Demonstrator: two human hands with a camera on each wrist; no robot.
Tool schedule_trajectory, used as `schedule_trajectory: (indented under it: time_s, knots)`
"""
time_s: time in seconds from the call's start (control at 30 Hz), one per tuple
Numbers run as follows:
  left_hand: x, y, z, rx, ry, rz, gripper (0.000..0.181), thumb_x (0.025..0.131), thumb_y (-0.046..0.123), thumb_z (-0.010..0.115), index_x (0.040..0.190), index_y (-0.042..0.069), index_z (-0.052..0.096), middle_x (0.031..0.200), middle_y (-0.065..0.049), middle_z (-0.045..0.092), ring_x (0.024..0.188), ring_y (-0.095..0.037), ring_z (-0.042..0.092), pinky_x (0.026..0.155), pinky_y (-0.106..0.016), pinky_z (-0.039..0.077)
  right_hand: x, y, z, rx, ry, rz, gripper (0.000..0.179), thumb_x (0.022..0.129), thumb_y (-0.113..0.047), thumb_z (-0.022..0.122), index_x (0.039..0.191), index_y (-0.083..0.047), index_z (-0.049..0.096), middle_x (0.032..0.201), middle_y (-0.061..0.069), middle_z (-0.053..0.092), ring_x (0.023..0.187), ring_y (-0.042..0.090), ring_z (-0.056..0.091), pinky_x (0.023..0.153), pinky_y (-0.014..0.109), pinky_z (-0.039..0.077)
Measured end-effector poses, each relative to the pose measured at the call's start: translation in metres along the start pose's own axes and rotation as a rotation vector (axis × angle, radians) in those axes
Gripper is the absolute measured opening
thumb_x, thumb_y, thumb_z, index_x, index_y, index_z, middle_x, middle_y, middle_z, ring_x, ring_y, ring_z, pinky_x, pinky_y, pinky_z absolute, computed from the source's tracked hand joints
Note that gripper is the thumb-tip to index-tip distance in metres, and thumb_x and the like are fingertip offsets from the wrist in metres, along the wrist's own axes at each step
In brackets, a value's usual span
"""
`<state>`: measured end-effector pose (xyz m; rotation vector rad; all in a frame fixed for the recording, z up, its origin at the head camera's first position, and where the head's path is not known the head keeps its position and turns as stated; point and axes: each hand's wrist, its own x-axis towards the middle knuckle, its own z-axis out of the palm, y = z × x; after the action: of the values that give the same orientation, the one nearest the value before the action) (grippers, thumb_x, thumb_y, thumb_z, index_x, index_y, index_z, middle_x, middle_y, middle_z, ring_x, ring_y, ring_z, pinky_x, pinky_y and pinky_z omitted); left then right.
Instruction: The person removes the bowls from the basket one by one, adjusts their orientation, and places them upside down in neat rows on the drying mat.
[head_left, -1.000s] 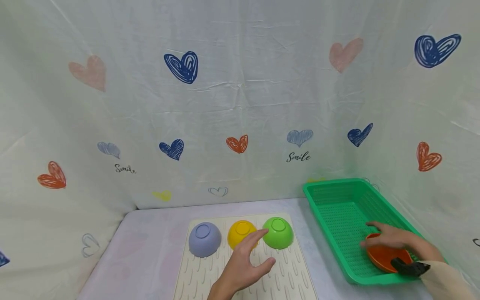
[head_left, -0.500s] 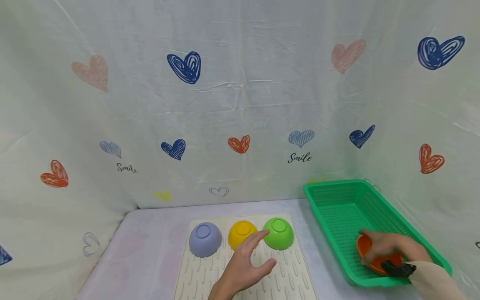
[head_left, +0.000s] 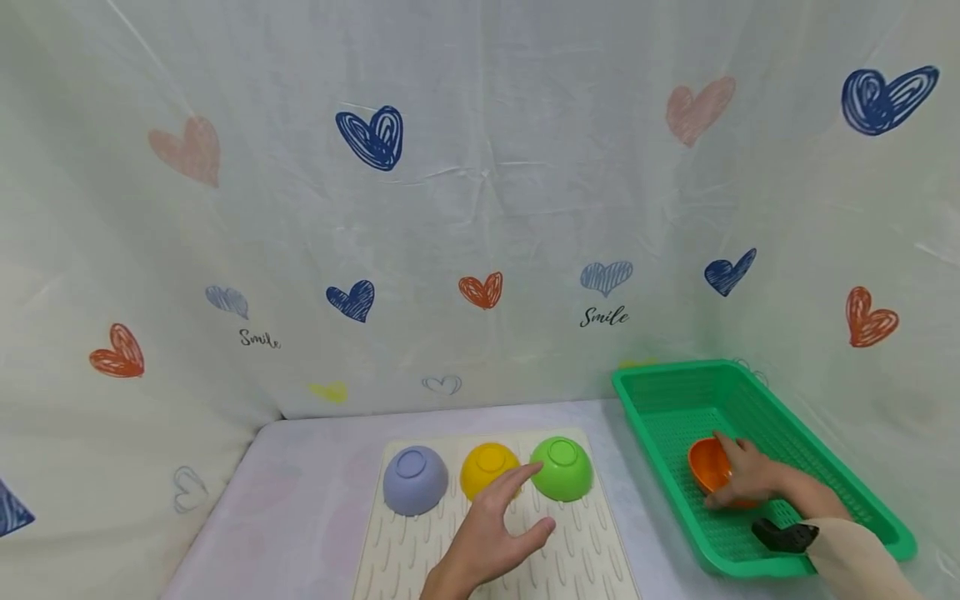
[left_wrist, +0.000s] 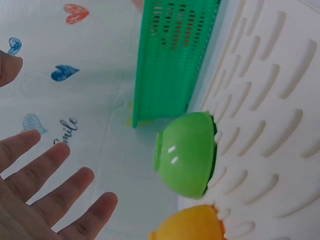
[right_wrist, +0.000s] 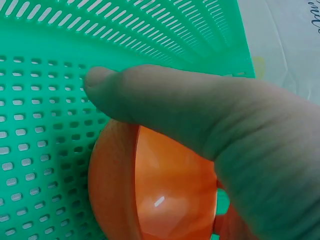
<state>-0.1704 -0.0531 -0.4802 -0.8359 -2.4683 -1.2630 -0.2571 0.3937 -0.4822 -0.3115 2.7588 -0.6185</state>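
Inside the green basket (head_left: 660,467), my right hand (head_left: 757,479) grips an orange bowl (head_left: 705,467) that is tilted with its opening to one side. The right wrist view has the thumb (right_wrist: 165,100) across the rim of the orange bowl (right_wrist: 170,185); most of the other fingers are hidden. My left hand (head_left: 491,533) hovers over the cream ribbed mat (head_left: 570,550), fingers straight and apart, holding nothing. Upside down along the mat's far edge stand a lavender bowl (head_left: 416,483), a yellow bowl (head_left: 483,471) and a green bowl (head_left: 562,475). The left fingertips overlap the yellow and green ones in the head view.
The basket has perforated walls and stands on the right of the cloth-covered table (head_left: 300,500). A pale curtain (head_left: 480,208) printed with hearts closes off the back and both sides. A black strap (head_left: 783,535) sits at my right wrist.
My right hand has closed on the orange bowl and moved it left and farther back within the basket, tilting it up. The left hand holds its pose over the mat.
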Motion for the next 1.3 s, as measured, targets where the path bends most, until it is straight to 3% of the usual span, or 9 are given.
schedule_trajectory:
  time_s: [0.17,0.27,0.57,0.8,1.0,1.3]
  knots:
    - [0.003,-0.002,0.004,-0.035,0.003,-0.005,0.058,0.094,0.039,0.073,0.147,0.023,0.054,0.144,-0.001,0.062,0.129,-0.021,0.062,0.099,-0.039,0.058,-0.001,0.0,-0.001,0.015,0.06,0.026,0.112,0.079,-0.04,0.085,0.142,0.026,0.021,0.12,0.047,0.042,0.097,0.045,0.056,0.075,0.054,0.056]
    - [0.004,-0.004,0.011,-0.085,0.003,-0.024,0.057,0.094,0.037,0.074,0.146,0.022,0.056,0.142,-0.001,0.063,0.126,-0.021,0.063,0.094,-0.034,0.059,-0.001,-0.002,-0.001,0.022,0.093,0.028,0.109,0.08,-0.042,0.084,0.14,0.027,0.025,0.119,0.046,0.044,0.095,0.04,0.057,0.072,0.05,0.056]
    - [0.011,-0.002,0.032,-0.297,0.024,-0.13,0.05,0.095,0.029,0.073,0.142,0.019,0.059,0.14,-0.011,0.065,0.122,-0.03,0.064,0.088,-0.035,0.062,-0.009,-0.017,-0.006,0.006,0.244,0.034,0.105,0.081,-0.048,0.08,0.141,0.025,0.033,0.123,0.05,0.042,0.092,0.04,0.059,0.066,0.046,0.057]
    - [0.017,-0.001,0.041,-0.416,-0.003,-0.233,0.047,0.098,0.031,0.07,0.141,0.018,0.059,0.137,-0.009,0.066,0.121,-0.018,0.066,0.089,-0.029,0.062,-0.017,-0.035,-0.01,0.034,0.33,0.022,0.111,0.081,-0.049,0.082,0.146,0.023,0.027,0.129,0.048,0.036,0.094,0.041,0.06,0.066,0.046,0.058]
    - [0.02,0.003,0.047,-0.456,-0.022,-0.297,0.045,0.099,0.03,0.069,0.14,0.014,0.061,0.137,-0.006,0.066,0.12,-0.019,0.067,0.088,-0.022,0.06,-0.023,-0.06,-0.015,0.07,0.374,-0.021,0.115,0.081,-0.048,0.084,0.15,0.022,0.024,0.135,0.044,0.033,0.099,0.043,0.059,0.066,0.045,0.06]
    - [0.025,0.008,0.048,-0.477,-0.045,-0.346,0.047,0.099,0.033,0.068,0.143,0.019,0.059,0.143,-0.004,0.062,0.125,-0.021,0.064,0.091,-0.02,0.058,-0.029,-0.103,-0.018,0.089,0.389,-0.072,0.12,0.079,-0.051,0.085,0.155,0.017,0.023,0.144,0.041,0.031,0.107,0.048,0.057,0.069,0.045,0.063]
